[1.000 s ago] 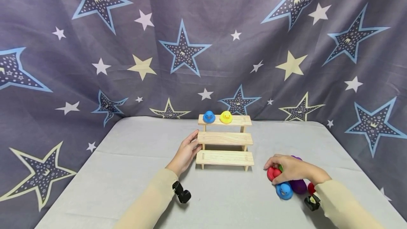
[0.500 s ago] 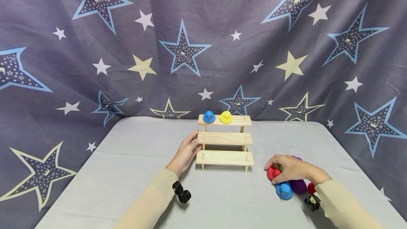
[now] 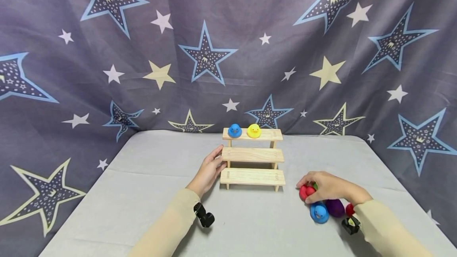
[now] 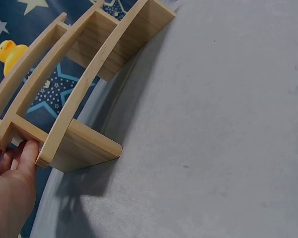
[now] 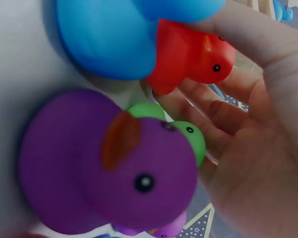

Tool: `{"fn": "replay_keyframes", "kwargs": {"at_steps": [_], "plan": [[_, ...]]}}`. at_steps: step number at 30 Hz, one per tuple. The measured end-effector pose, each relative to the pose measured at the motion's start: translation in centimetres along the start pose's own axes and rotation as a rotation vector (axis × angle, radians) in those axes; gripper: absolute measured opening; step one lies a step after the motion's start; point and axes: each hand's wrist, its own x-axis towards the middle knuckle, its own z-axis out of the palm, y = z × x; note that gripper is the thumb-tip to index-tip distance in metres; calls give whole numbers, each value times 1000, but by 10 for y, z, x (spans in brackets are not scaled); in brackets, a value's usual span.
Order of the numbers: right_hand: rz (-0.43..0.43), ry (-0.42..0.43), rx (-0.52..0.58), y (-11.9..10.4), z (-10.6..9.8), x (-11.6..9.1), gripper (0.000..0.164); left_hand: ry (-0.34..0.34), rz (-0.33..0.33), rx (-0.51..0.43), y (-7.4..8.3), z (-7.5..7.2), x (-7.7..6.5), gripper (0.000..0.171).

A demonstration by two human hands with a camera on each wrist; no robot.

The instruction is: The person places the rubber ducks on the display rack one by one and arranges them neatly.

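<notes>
A three-tier wooden display stand (image 3: 252, 154) stands mid-table, with a blue rubber duck (image 3: 234, 131) and a yellow rubber duck (image 3: 254, 131) on its top shelf. My left hand (image 3: 208, 171) holds the stand's left side at the middle shelf, its fingers (image 4: 27, 157) curled in beside the wooden upright. At the right, my right hand (image 3: 326, 187) grips a red rubber duck (image 5: 198, 57) between thumb and fingers. A light-blue duck (image 3: 319, 213) overlaps it in the right wrist view. Under the palm are a purple duck (image 5: 109, 163) and a green duck (image 5: 188, 134), partly hidden.
Another red toy (image 3: 350, 209) lies by the right wrist, partly covered by the sleeve. A smaller purple duck (image 5: 169, 228) shows behind the large one. Grey cloth covers the table (image 3: 160, 162), and a star-patterned curtain (image 3: 221, 11) hangs behind it.
My right hand has risen slightly with the red duck in its fingers. The purple toy that showed behind the hand is now covered in the head view. My left hand stays put.
</notes>
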Motion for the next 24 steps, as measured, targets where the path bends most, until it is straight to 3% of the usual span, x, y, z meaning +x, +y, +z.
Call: {"fn": "replay_keyframes", "kwargs": {"at_steps": [24], "plan": [[-18,106,-113,-17,-25,9,46,7,-11,5,2,1,-2,53]]}}
